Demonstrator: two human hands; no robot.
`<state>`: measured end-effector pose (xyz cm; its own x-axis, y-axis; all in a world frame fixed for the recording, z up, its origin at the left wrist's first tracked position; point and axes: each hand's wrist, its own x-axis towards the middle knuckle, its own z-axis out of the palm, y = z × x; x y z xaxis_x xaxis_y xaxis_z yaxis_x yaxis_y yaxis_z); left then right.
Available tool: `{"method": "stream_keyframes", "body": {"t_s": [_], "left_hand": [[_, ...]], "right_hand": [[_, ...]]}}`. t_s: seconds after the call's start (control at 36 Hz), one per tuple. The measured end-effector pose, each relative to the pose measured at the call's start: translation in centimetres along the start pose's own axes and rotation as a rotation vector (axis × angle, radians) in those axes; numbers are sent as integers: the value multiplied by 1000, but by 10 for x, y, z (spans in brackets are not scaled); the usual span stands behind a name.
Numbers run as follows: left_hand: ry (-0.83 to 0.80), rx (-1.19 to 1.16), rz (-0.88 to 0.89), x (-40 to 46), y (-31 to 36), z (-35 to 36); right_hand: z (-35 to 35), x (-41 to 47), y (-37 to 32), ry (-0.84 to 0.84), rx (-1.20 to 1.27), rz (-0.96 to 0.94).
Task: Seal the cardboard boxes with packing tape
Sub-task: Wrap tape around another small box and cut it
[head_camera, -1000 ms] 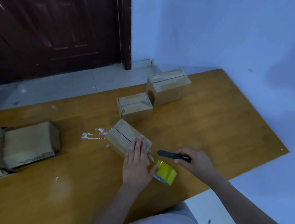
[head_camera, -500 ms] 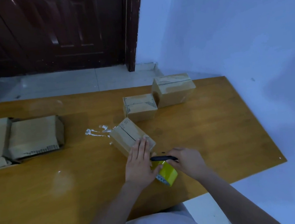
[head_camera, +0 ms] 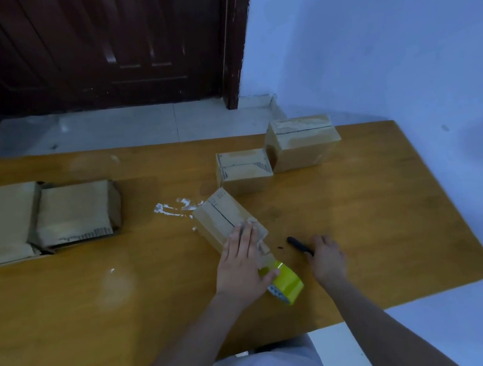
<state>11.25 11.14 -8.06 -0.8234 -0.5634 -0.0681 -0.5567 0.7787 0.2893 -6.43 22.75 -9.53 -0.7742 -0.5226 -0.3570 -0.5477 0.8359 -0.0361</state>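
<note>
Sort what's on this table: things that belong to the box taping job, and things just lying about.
Job:
near box, under the left hand
tape roll
black cutter, in the right hand
two far boxes
flattened cardboard, likely boxes to come

Lying about:
white scraps on the table

Your left hand [head_camera: 241,261] covers the near end of the box [head_camera: 226,219]; your right hand [head_camera: 327,258] hides the black tool [head_camera: 299,245] handle; flattened cardboard [head_camera: 1,223] is cut off at the left edge
</note>
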Motion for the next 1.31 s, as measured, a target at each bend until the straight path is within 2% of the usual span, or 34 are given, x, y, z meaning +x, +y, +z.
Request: {"method": "stream_keyframes", "body": {"t_s": [0.06,0.11,0.14,0.19,0.22,0.28,0.36,0.44,0.69,0.94,1.11,1.22,1.31], "left_hand": [[-17,-7,-2,0,0,-1],[-32,-25,4,1,0,-2],[-36,-31,6,0,0,-3],[-27,-34,1,1,1,-2],[-31,-39,-1,1,2,-3],[-40,-30,4,1,3,-6],[-78,-77,56,3,-1,-17],[-23,-200,40,10,-10,-31],[126,-25,96,22,-12,-20],[30,138,52,11,-1,-11],[-136,127,-45,4,31,-34],[-125,17,-98,-2,36,-47],[68,-234,-45,-2,29,-55]], "right_hand": [[5,2,-7,62,232,-37],[0,-4,-20,23,639,-118],[-5,-10,-28,-77,790,-155],[-13,-22,-40,-319,899,-244],[-14,-26,-43,-405,910,-277],[-13,-32,-46,-465,946,-299],[-13,-36,-47,-435,980,-291],[-14,-40,-48,-418,1004,-286],[-15,-51,-39,-297,987,-287],[-17,-60,-17,-196,1182,-93],[-25,-59,-15,-102,1227,-83],[-41,-54,-14,-34,1239,-88],[-58,-51,-14,-6,1170,-160]]}}
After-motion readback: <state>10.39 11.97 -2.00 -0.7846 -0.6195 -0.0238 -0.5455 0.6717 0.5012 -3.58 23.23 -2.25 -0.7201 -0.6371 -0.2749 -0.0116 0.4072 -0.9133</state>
